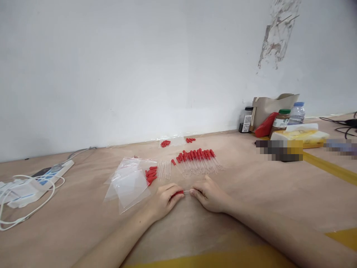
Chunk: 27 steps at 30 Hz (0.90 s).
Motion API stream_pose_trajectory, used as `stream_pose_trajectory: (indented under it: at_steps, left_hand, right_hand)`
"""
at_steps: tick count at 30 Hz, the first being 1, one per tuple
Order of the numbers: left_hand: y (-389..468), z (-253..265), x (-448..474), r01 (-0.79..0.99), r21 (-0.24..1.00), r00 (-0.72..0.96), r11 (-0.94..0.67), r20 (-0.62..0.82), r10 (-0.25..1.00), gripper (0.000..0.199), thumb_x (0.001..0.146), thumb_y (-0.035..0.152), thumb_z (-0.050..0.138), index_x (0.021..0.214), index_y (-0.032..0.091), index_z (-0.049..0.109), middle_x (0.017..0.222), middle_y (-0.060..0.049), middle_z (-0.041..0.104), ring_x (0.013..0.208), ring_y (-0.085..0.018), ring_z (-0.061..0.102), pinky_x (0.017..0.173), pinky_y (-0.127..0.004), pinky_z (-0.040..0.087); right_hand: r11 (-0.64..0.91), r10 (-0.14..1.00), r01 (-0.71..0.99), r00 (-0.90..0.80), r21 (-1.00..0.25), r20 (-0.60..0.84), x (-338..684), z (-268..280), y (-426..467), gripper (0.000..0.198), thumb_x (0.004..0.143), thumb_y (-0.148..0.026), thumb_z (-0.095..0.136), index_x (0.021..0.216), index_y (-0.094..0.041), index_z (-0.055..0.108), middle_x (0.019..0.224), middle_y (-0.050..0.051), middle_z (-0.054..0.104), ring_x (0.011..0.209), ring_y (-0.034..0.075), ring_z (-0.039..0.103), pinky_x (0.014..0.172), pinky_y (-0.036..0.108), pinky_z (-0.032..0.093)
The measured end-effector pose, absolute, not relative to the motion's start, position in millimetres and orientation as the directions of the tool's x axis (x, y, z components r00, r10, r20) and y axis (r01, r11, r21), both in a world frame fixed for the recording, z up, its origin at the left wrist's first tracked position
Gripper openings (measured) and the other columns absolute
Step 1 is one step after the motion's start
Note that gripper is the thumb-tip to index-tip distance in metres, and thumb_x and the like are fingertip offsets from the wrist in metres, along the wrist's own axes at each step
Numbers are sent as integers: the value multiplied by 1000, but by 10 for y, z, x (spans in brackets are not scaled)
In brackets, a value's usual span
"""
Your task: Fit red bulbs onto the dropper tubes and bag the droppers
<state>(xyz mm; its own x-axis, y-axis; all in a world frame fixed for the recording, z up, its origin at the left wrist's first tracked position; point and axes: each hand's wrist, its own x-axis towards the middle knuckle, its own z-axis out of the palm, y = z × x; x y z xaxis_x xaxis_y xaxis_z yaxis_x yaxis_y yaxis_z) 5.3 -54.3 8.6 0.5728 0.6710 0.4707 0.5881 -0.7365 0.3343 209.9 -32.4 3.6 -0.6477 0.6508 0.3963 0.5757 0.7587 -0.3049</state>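
Observation:
My left hand [166, 199] is closed around a red rubber dropper bulb [179, 192]. From the bulb's right end a thin clear glass tube [186, 192] runs across to my right hand [208, 194], which pinches its other end. How deep the tube sits in the bulb cannot be made out. Just beyond my hands lies a row of droppers [198, 156] with red bulbs at their far ends. Left of that row are several bare glass tubes [164, 169], and beside these a small pile of loose red bulbs [151, 175].
Clear zip bags [131, 188] overlap on the left. Near the wall, more red bulbs [165, 143] lie by clear plastic. A power strip [41, 184] with white cables is far left. At right stand a beige bag [272, 106], jars, a bottle [297, 112] and a tissue pack [301, 137].

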Motion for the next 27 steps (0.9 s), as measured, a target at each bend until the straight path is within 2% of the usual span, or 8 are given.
stream_pose_trajectory:
  at_steps: [5,10,12,14,16,18,22,27]
  left_hand:
    - [-502,151,-26,585,326,578,-742,474,664,17,86,26,49,91,19,63,78,-3,63,71,-14,56,65,-25,41]
    - [-530,214,-56,584,434,607,-686,327,724,17,77,34,60,88,22,65,73,-1,64,68,-15,56,66,-25,41]
    - [-522,181,-77,617,511,488,-598,347,800,34,72,36,65,102,22,59,80,-1,61,69,-14,54,64,-25,42]
    - [-502,121,-97,638,590,329,-496,373,867,41,73,36,63,108,19,51,76,0,55,64,-12,50,58,-23,41]
    - [-481,67,-105,652,624,253,-430,355,900,29,76,33,58,100,18,50,67,3,49,57,-11,46,54,-21,39]
    - [-473,43,-98,681,587,284,-438,340,897,17,78,30,55,88,17,53,64,4,47,57,-11,45,54,-21,38]
    - [-501,80,-72,699,478,406,-531,346,846,9,79,25,52,76,17,56,69,1,51,63,-13,48,57,-23,38]
    - [-526,117,-81,698,457,434,-551,342,833,8,80,23,52,79,18,57,69,0,52,64,-13,49,57,-23,38]
  right_hand:
    - [800,590,571,-690,-186,419,2129,153,-351,21,85,-25,42,80,-20,62,81,3,61,78,14,49,69,28,25]
    - [817,553,572,-743,-72,377,2157,182,-378,21,81,-27,47,69,-19,62,73,3,61,77,15,49,69,30,25]
    - [788,598,606,-708,-111,376,2169,201,-333,21,80,-25,47,69,-19,63,71,2,62,75,15,51,69,29,26]
    - [705,701,671,-609,-230,371,2166,232,-238,21,80,-24,46,71,-20,64,72,2,63,71,14,53,65,27,28]
    - [570,819,730,-475,-377,321,2123,268,-105,23,80,-26,44,73,-20,65,71,1,65,66,13,54,59,24,30]
    - [440,897,766,-353,-468,265,2020,298,38,24,79,-29,44,72,-19,65,71,1,65,65,13,56,56,23,30]
    - [307,940,844,-198,-441,276,1667,310,252,23,77,-29,46,68,-19,66,76,4,67,76,17,58,64,25,33]
    - [190,960,907,-92,-376,264,1314,249,372,27,77,-31,44,78,-15,66,83,11,67,83,21,59,77,33,30]
